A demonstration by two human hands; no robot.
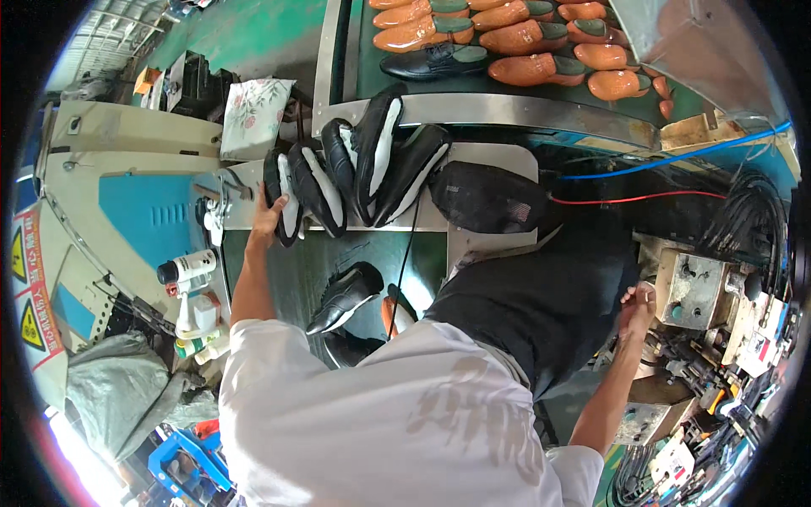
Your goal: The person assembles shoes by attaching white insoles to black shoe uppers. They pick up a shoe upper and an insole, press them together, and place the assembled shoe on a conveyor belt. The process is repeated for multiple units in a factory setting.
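My left hand [268, 216] grips the side of a black shoe [288, 198] with a white sole, the leftmost of a row on a pale metal ledge. Beside it stand several more such shoes [319, 190], tilted with their soles turned to the right. My right hand [638, 311] is out to the right with curled fingers, next to a metal block [691, 289]; whether anything small is in them is hidden. Below the ledge, between my left arm and my body, lie a black shoe [346, 296] and another dark shoe [351, 346], partly covered by my shirt.
A metal-edged conveyor [473, 108] at the back carries orange shoes [519, 66] and one black shoe [433, 61]. On the ledge sits a black cushion [487, 198]. White bottles [194, 266] stand at left. Cables [752, 220] and machine parts crowd the right.
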